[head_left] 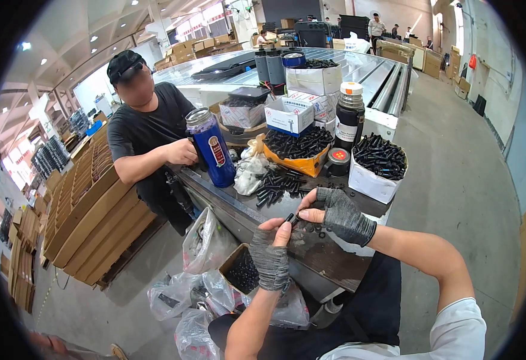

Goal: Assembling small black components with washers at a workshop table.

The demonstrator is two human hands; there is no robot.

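Note:
My left hand (270, 258), in a grey fingerless glove, pinches a short black bolt (288, 218) between thumb and fingertips over the table's near edge. Thumb and index finger of my right hand (342, 216), gloved alike, close on a small dark piece at the bolt's upper end; its exact form is too small to make out. Just beyond my hands lies a loose heap of black bolts (278, 183). Small black rings (321, 234) are scattered on the table beside my right hand. An orange-yellow bag (311, 166) and a white box (376, 185) are filled with similar bolts.
A blue flask (220, 157) stands at the left, by a co-worker's hand (181, 152). A black flask (348, 120) and a round tin (337, 161) stand behind the heap. Below the edge are plastic bags (206, 246) and a carton (239, 271) of small black parts.

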